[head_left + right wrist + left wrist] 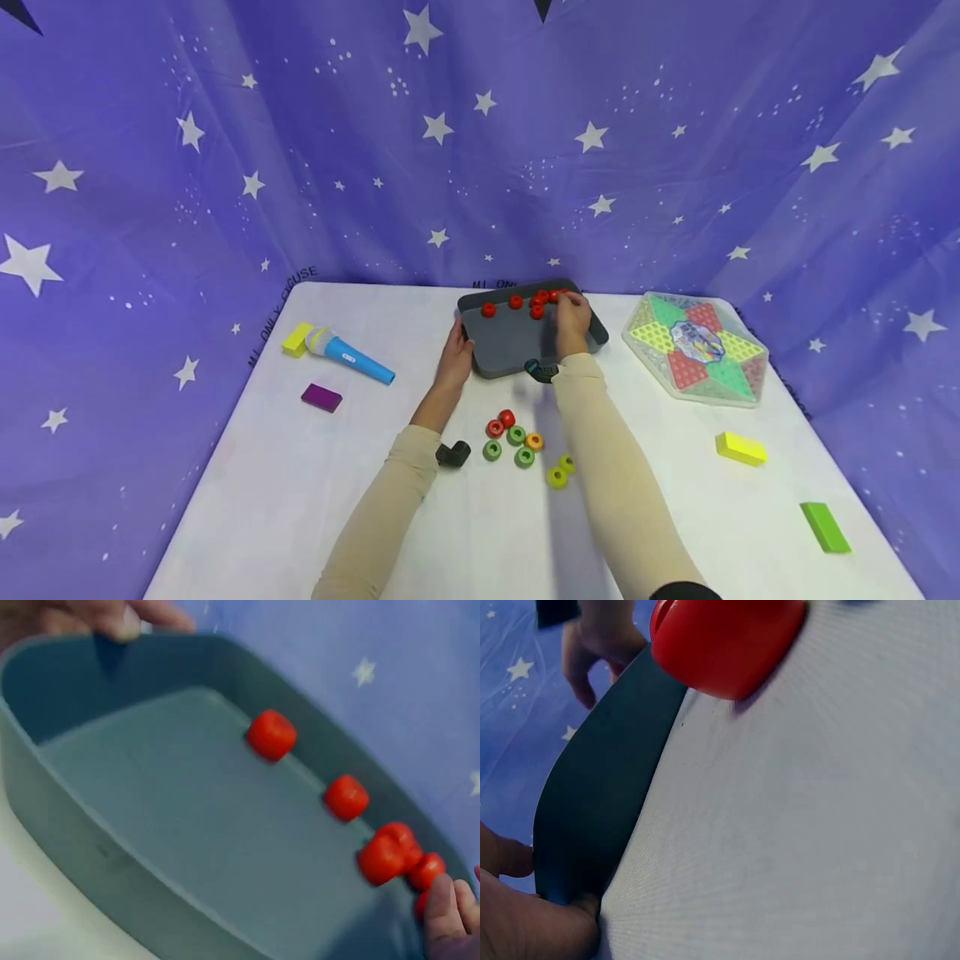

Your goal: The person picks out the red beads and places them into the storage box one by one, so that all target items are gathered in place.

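Observation:
My left hand [454, 357] grips the left side of a dark grey tray [498, 354], thumb and fingers on either side of its wall in the left wrist view. Several red beads [346, 798] lie in the tray along its far wall. My right hand [573, 321] reaches inside at the far right, fingertips right at the end of the bead row; cannot tell whether they pinch a bead. On the white table before the tray are two red beads [495, 428], several green beads [516, 435], an orange bead [534, 442] and two yellow beads [557, 477].
At left lie a blue toy microphone [352, 357], a yellow block [297, 340] and a purple block [322, 397]. On the right are a clear star-patterned game box [696, 350], another yellow block [741, 448] and a green block [825, 527]. A purple star-printed curtain [480, 167] hangs behind the table.

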`<act>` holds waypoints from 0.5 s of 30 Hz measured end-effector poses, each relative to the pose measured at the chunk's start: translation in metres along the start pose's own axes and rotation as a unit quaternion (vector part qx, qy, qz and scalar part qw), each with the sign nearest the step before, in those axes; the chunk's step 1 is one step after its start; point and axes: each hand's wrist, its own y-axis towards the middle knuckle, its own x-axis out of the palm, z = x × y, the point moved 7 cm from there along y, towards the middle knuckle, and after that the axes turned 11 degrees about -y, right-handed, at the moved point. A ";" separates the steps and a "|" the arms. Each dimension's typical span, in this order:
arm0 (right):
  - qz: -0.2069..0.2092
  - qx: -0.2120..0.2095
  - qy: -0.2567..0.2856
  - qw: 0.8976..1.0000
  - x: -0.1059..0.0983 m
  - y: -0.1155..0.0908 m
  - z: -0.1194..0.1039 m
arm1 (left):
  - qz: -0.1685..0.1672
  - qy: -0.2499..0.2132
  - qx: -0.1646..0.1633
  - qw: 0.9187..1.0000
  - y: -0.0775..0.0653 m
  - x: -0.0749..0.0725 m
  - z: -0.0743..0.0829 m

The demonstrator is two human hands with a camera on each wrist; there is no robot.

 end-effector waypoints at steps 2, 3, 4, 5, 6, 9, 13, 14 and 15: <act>-0.038 -0.018 0.041 0.998 0.004 0.001 -0.020 | -0.003 -0.008 0.013 1.000 0.009 0.002 0.012; -0.059 -0.027 0.061 0.996 0.005 -0.001 -0.031 | -0.003 -0.012 0.020 1.000 0.012 0.002 0.017; -0.077 -0.033 0.075 0.994 0.005 -0.003 -0.039 | -0.003 -0.017 0.024 1.000 0.016 0.003 0.021; -0.094 -0.039 0.087 0.991 0.004 -0.006 -0.047 | -0.003 -0.020 0.027 0.999 0.018 0.003 0.024; -0.113 -0.044 0.097 0.988 0.003 -0.010 -0.052 | -0.003 -0.021 0.028 0.999 0.020 0.003 0.026; -0.180 -0.060 0.089 0.978 -0.004 -0.025 -0.058 | -0.007 -0.025 0.014 1.000 0.020 0.003 0.023; -0.292 -0.101 -0.004 0.951 -0.013 -0.051 -0.044 | -0.017 -0.038 -0.008 0.999 0.016 0.003 0.010; -0.324 -0.117 -0.036 0.938 -0.014 -0.059 -0.039 | -0.018 -0.040 -0.012 0.999 0.015 0.003 0.007; -0.352 -0.131 -0.067 0.924 -0.015 -0.067 -0.033 | -0.020 -0.041 -0.016 0.999 0.013 0.002 0.003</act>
